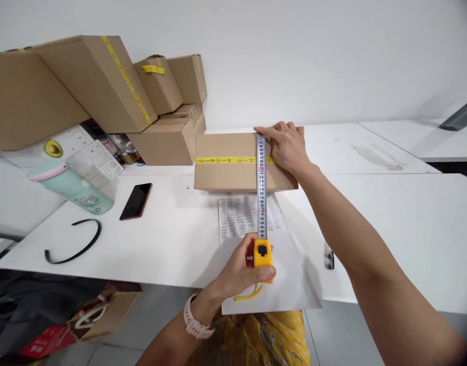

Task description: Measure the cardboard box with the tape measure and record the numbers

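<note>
On the blade (261, 190) of the tape measure (263, 262) I can read small black numbers, 3 to 9, then a red 10, again 1 to 9, a red 20, and 1 to 6 near the case. The yellow tape (223, 160) on the cardboard box (225, 178) carries red characters, which I cannot read surely. The printed columns on the paper sheet (237, 218) are too small for me, and white letters on the red bag (50, 341) are unclear.

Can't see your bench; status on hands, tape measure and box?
Left hand gripping tape measure. Right hand on blade at far edge of box. Blade across box top; paper below, not blocking.
</note>
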### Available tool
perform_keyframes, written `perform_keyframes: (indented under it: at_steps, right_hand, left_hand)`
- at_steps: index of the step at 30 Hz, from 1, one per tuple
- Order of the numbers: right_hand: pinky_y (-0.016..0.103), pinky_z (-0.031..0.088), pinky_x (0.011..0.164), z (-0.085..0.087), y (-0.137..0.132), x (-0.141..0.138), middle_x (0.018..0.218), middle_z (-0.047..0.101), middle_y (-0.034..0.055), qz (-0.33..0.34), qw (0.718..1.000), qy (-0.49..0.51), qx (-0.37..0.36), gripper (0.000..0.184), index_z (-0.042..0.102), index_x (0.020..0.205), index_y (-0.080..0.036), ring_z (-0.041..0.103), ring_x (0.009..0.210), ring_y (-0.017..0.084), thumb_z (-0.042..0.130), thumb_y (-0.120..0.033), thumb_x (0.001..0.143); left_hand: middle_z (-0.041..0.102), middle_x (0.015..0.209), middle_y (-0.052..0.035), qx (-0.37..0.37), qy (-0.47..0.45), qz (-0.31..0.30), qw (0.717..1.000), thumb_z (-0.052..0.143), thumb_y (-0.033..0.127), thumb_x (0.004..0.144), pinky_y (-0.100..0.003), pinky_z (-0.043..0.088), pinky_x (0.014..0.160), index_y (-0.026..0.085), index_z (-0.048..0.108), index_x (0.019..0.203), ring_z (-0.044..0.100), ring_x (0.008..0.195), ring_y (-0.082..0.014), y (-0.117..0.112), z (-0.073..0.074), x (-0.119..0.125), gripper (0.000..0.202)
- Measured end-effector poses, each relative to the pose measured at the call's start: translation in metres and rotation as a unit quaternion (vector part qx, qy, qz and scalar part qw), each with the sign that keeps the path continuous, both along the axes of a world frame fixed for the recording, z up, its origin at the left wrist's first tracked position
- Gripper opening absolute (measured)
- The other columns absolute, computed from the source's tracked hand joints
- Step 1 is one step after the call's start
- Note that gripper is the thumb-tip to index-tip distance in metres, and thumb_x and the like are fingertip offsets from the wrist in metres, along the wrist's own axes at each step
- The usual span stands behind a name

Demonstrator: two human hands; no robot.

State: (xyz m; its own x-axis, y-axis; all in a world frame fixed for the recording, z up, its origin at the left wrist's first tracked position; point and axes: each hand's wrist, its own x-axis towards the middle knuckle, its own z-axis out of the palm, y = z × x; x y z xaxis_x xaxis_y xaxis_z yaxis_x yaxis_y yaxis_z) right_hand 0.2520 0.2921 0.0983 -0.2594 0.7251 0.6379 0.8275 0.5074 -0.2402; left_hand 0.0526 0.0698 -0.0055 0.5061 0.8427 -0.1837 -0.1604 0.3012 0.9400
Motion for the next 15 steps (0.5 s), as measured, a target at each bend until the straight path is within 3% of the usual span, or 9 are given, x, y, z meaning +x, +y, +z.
perform_keyframes:
  at_steps: [3, 9, 15]
  right_hand:
    - [0.059, 0.03, 0.104, 0.0, -0.002, -0.001, 0.116, 0.06, 0.0099, -0.017, 1.0, 0.005, -0.002, 0.052, 0.049, 0.149, -0.038, 0.046, 0.119, 0.037, 0.027, -0.053, 0.105]
    - [0.063, 0.027, 0.106, -0.007, -0.038, -0.014, 0.126, 0.058, 0.0138, -0.063, 0.998, -0.018, 0.005, 0.06, 0.057, 0.139, -0.03, 0.043, 0.128, 0.042, 0.026, -0.066, 0.102]
    - [0.063, 0.026, 0.108, -0.062, -0.087, -0.018, 0.14, 0.055, 0.0141, -0.071, 0.997, -0.03, -0.029, 0.052, 0.054, 0.143, -0.032, 0.04, 0.134, 0.043, 0.037, -0.058, 0.1]
  left_hand:
    - [0.057, 0.114, -0.0059, 0.024, 0.013, -0.002, 1.0, 0.087, 0.038, 0.069, -0.03, 0.047, 0.075, 0.023, 0.054, 0.116, 0.052, 0.085, -0.0149, -0.012, -0.005, -0.006, 0.059]
    - [0.055, 0.112, -0.004, 0.001, 0.004, -0.027, 1.0, 0.089, 0.033, 0.065, -0.028, 0.045, 0.074, 0.025, 0.052, 0.122, 0.051, 0.087, -0.0154, -0.043, -0.015, -0.024, 0.068]
    - [0.057, 0.113, -0.0049, 0.027, 0.058, -0.04, 0.997, 0.088, 0.035, 0.065, -0.03, 0.047, 0.078, 0.025, 0.052, 0.125, 0.053, 0.092, -0.0186, -0.043, -0.018, -0.029, 0.071]
